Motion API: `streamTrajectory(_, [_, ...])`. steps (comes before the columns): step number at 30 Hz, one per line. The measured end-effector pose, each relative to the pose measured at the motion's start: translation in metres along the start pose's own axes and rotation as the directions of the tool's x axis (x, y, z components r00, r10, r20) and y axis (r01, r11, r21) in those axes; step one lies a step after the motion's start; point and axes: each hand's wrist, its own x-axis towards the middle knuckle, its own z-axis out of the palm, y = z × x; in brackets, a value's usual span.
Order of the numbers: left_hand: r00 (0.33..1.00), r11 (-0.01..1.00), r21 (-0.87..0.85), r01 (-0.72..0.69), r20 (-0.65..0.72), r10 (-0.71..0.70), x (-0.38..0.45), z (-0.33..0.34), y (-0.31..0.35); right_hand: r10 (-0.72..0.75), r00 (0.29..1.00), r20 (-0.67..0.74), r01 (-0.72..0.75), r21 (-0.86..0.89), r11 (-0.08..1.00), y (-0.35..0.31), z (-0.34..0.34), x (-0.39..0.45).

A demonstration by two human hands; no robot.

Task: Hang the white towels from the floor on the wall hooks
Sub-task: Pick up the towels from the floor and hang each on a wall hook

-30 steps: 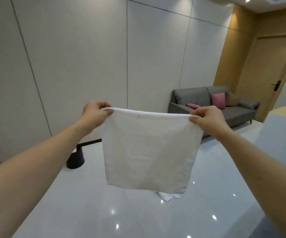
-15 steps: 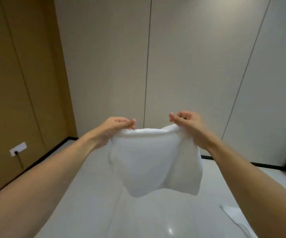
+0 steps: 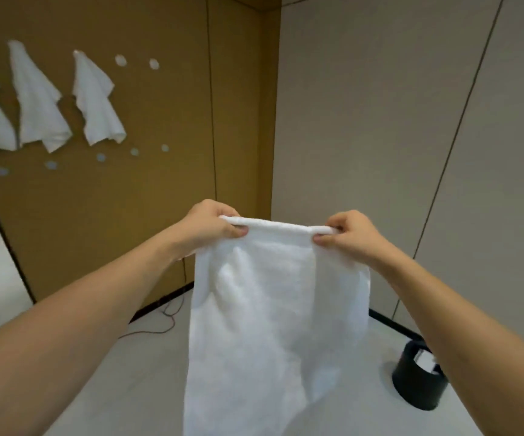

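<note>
Right of the brown wooden wall (image 3: 147, 215), both hands, left hand (image 3: 211, 225) and right hand (image 3: 347, 236), pinch the top edge of one white cloth towel (image 3: 273, 309). Three hung white towels (image 3: 38, 99) fill hooks; two round white hooks (image 3: 121, 60) beside them look free.

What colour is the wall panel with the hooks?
Golden brown, plain, no pattern: the panel behind the hooks, seen in the head view.
</note>
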Motion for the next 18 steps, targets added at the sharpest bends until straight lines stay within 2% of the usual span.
streamTrajectory(1, [1.0, 0.992, 0.129, 0.007, -0.028, -0.003, 0.01, -0.004, -0.009, -0.023, 0.999, 0.026, 0.027, -0.143, 0.989, -0.002, 0.014, 0.023])
streamTrajectory(3, [0.998, 0.945, 0.327, 0.007, -0.054, 0.011, 0.033, -0.013, -0.03, -0.06, 0.996, 0.063, 0.074, -0.248, 0.966, -0.006, 0.044, 0.066])
streamTrajectory(6, [0.998, 0.904, 0.425, 0.034, -0.07, -0.005, 0.072, -0.03, -0.066, -0.091, 0.994, 0.063, 0.097, -0.112, 0.989, -0.011, 0.092, 0.123])
streamTrajectory(10, [0.995, 0.899, 0.434, 0.05, -0.098, -0.008, 0.135, -0.065, -0.124, -0.053, 0.991, 0.126, 0.044, 0.07, 0.997, -0.021, 0.143, 0.205])
streamTrajectory(18, [0.985, 0.929, 0.356, 0.101, -0.164, -0.044, 0.272, -0.165, -0.227, -0.125, 0.977, 0.174, 0.112, 0.08, 0.99, -0.053, 0.212, 0.383])
